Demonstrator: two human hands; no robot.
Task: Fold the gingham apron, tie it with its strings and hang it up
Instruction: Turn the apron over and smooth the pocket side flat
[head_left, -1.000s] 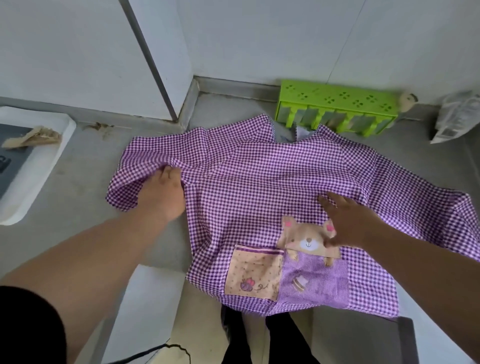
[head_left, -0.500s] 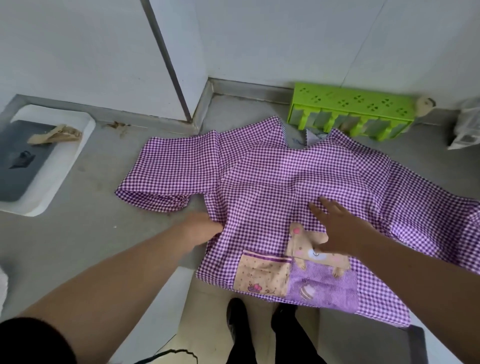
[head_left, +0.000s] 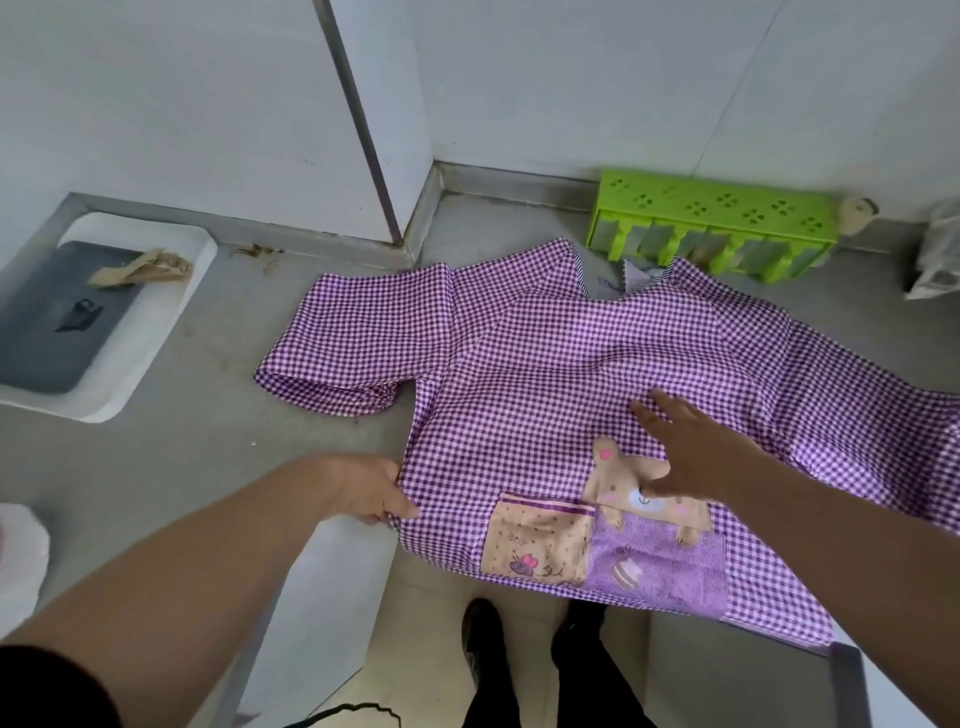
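Head view: purple gingham apron spread flat on grey counter, hem with bear patch and pockets at the near edge. Left sleeve folded across, lying flat. Left hand grips apron's left side edge, fingers curled under the cloth. Right hand flat, fingers spread, pressing the front just above the bear. Green rack by the far wall; white tray to the left
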